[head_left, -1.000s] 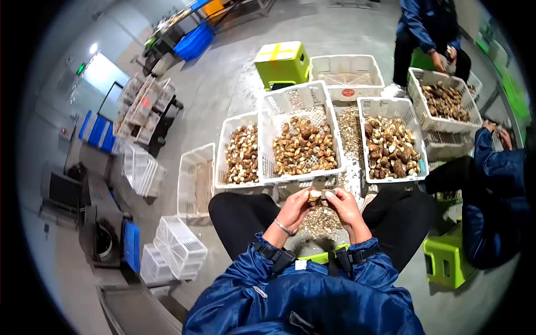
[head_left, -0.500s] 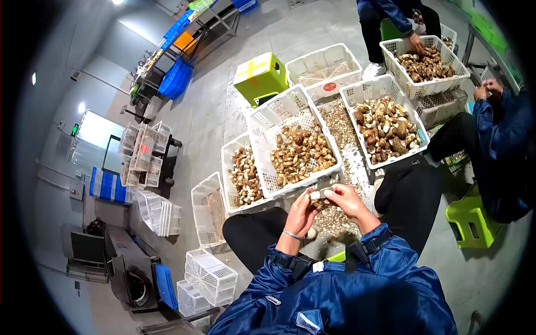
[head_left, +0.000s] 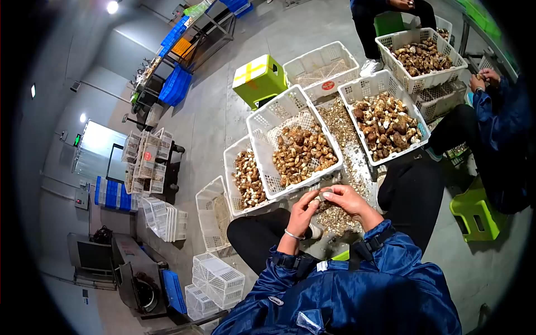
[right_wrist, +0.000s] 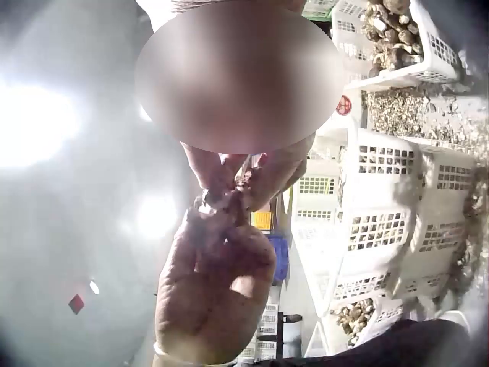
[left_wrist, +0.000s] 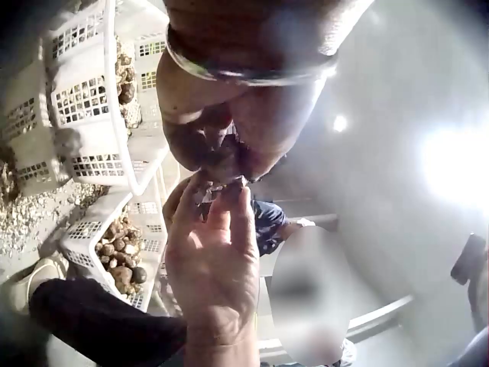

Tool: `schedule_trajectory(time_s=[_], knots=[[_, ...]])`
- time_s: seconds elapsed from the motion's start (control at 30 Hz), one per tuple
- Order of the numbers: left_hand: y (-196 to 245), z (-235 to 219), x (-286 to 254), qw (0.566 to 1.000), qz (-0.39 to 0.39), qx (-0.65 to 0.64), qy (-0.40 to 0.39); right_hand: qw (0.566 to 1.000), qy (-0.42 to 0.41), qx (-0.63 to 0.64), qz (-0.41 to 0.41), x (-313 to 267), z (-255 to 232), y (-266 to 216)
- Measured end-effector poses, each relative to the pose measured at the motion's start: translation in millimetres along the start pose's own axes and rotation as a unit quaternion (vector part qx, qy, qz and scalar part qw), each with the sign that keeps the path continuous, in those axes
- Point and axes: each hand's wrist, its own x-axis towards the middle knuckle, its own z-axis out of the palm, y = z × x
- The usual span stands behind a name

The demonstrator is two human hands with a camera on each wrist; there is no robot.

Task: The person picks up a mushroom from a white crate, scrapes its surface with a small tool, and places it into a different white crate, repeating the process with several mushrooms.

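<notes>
Both hands meet just below the white slotted plastic crate point(head_left: 290, 146) of brown mushrooms: left hand point(head_left: 302, 207) and right hand point(head_left: 345, 200) pinch one small pale mushroom point(head_left: 322, 195), mostly hidden by fingers.

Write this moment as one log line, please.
left hand: pinches mushroom | right hand: pinches mushroom | white crate: ahead, holds mushrooms

A small pale mushroom point(head_left: 320, 195) sits pinched between the fingertips of the left hand point(head_left: 302, 207) and right hand point(head_left: 344, 200). It is held above the lap, just before the nearest crate's rim.
</notes>
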Motion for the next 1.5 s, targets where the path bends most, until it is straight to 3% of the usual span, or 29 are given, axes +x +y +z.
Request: schedule_trajectory(time_s=[0.07,0.1,0.23,0.27,0.37,0.43,0.5,0.53,0.6,0.77,0.9,1.0,1.13,1.27,1.3,1.4,1.5], knots=[[-7,2,-3,0.976,-0.076,-0.202,0.024,0.998,-0.019,0.035,0.051,1,-8,-2],[26,16,-5,0.950,-0.082,-0.295,0.057,0.992,-0.033,0.092,0.085,4,-9,0],[-5,3,1,0.962,-0.119,-0.242,0.033,0.998,0.009,-0.020,-0.053,3,6,5],[-13,6,1,0.971,-0.096,-0.217,0.042,0.999,0.015,-0.024,-0.029,5,4,5],[-1,8,-1,0.937,-0.111,-0.331,0.016,0.998,0.037,-0.048,0.032,8,-8,11],[6,8,-1,0.925,-0.124,-0.359,0.024,0.998,0.025,-0.060,-0.025,9,-4,16],[-2,6,3,0.952,-0.112,-0.285,0.022,0.988,0.010,-0.130,-0.083,8,-2,16],[-5,5,4,0.963,-0.106,-0.247,0.021,0.991,0.019,-0.115,-0.062,8,-2,14],[3,5,-1,0.916,-0.132,-0.377,0.022,0.996,0.038,-0.084,-0.019,7,-3,9],[-3,9,4,0.946,-0.112,-0.298,0.059,0.988,0.025,-0.121,-0.088,5,7,13],[-4,2,1,0.901,-0.125,-0.415,0.013,0.996,0.040,-0.081,-0.001,6,1,1],[-4,4,2,0.930,-0.139,-0.336,0.053,0.985,0.026,-0.142,-0.090,4,9,7],[-4,-2,2,0.884,-0.127,-0.451,-0.012,0.994,0.015,-0.105,-0.029,9,-4,10],[-9,-2,3,0.948,-0.120,-0.295,0.021,0.993,0.008,-0.103,-0.059,6,5,9],[-6,0,3,0.961,-0.124,-0.246,0.033,0.989,-0.003,-0.141,-0.033,5,3,6],[-6,1,2,0.955,-0.123,-0.266,0.033,0.996,0.005,-0.090,-0.020,3,3,1],[-7,0,3,0.961,-0.130,-0.241,0.035,0.992,-0.006,-0.117,-0.034,4,1,2]])
